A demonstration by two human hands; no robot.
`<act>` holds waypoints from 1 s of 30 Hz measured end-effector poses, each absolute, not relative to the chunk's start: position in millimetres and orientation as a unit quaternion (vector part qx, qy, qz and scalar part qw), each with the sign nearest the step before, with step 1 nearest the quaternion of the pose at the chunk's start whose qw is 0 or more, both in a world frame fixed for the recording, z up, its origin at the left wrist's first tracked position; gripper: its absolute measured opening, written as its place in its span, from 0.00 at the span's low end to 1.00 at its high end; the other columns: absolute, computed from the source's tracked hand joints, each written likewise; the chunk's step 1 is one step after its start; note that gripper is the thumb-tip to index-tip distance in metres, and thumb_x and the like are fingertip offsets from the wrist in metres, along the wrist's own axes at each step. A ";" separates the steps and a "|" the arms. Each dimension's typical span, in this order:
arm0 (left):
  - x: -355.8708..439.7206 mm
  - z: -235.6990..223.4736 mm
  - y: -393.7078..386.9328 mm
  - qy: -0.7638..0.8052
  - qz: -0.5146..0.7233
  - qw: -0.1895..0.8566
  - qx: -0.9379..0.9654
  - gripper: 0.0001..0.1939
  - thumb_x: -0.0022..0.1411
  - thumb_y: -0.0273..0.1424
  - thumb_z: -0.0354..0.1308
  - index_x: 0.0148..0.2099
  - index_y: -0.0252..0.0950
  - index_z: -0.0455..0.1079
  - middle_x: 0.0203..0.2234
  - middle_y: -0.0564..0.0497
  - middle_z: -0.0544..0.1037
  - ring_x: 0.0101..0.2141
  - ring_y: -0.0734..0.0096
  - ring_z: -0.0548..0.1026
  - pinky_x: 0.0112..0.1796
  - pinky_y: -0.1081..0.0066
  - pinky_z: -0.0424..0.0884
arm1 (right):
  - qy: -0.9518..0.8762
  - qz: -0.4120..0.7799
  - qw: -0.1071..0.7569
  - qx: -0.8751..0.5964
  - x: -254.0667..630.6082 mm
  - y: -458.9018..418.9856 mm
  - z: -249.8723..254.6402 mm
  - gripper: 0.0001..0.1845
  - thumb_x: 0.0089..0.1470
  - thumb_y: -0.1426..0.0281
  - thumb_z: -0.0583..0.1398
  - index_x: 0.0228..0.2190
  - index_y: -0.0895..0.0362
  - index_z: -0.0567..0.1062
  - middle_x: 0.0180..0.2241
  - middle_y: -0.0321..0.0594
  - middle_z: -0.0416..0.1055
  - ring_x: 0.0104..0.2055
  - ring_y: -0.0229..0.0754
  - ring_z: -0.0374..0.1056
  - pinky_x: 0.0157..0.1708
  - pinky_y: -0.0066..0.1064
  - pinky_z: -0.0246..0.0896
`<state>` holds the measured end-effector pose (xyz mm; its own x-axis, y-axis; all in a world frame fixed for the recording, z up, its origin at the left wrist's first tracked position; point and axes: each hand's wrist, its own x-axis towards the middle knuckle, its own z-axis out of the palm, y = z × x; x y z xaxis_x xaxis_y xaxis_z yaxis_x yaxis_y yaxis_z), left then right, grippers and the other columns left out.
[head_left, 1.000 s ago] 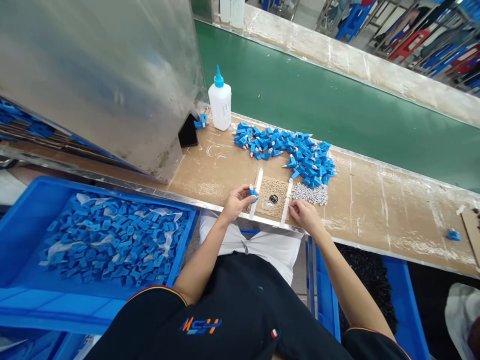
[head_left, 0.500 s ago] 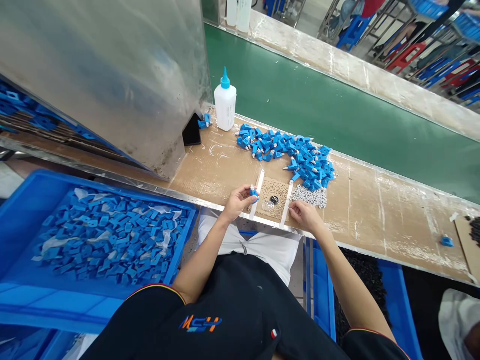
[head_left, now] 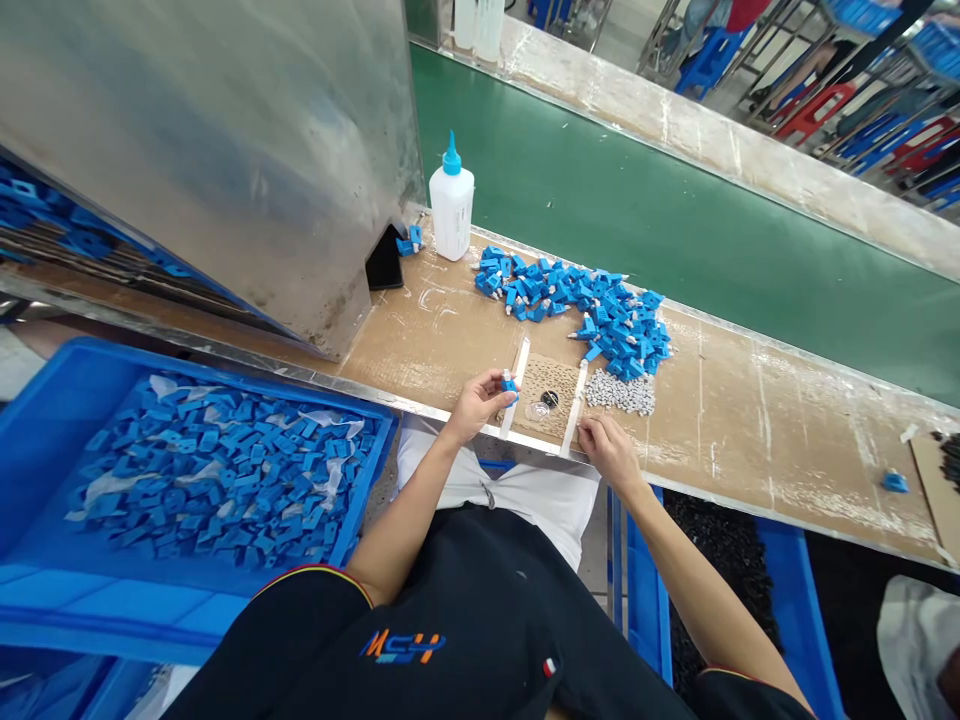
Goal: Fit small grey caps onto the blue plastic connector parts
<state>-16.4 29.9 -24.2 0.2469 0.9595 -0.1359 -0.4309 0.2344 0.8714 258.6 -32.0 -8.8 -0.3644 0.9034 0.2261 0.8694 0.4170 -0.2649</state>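
Small blue part (head_left: 510,390), pale piece on top, pinched between thumb and fingers of left hand (head_left: 474,407), beside left white strip (head_left: 522,358). Left forearm angles inward from elbow. Right hand (head_left: 609,450) near right white strip (head_left: 574,408), fingertips bunched; cannot tell whether anything held. Grey pellets (head_left: 621,392) just beyond it.

Left hand (head_left: 474,405) pinched — right hand (head_left: 609,449) curled.

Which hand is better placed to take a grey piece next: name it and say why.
Probably the right hand: it is close to the grey pieces, though whether it pinches something small is unclear. The left hand is farther off and holds a blue part.
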 end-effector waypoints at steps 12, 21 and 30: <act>-16.1 -22.6 29.8 0.359 0.495 0.694 0.380 0.24 0.46 0.41 0.76 0.43 0.36 0.75 0.35 0.48 0.82 0.39 0.64 0.79 0.41 0.67 0.74 | -0.833 0.079 0.157 -0.524 262.5 -25.8 -0.4 0.13 0.67 0.69 0.51 0.31 0.52 0.71 0.30 0.43 0.72 0.34 0.46 0.69 0.37 0.37 0.66; -17.0 -22.4 28.9 0.350 0.498 0.694 0.384 0.25 0.46 0.41 0.76 0.43 0.35 0.75 0.36 0.47 0.82 0.38 0.67 0.78 0.39 0.70 0.73 | -0.856 0.106 0.115 -0.492 270.3 -12.8 3.8 0.10 0.62 0.72 0.54 0.29 0.53 0.70 0.29 0.41 0.71 0.32 0.43 0.68 0.35 0.33 0.63; -16.0 -27.2 29.9 0.350 0.493 0.698 0.384 0.27 0.46 0.42 0.76 0.44 0.34 0.75 0.34 0.48 0.82 0.38 0.67 0.78 0.39 0.71 0.73 | -0.861 0.100 0.109 -0.488 266.5 -15.2 10.4 0.11 0.63 0.73 0.52 0.29 0.53 0.70 0.29 0.42 0.72 0.33 0.43 0.68 0.35 0.32 0.64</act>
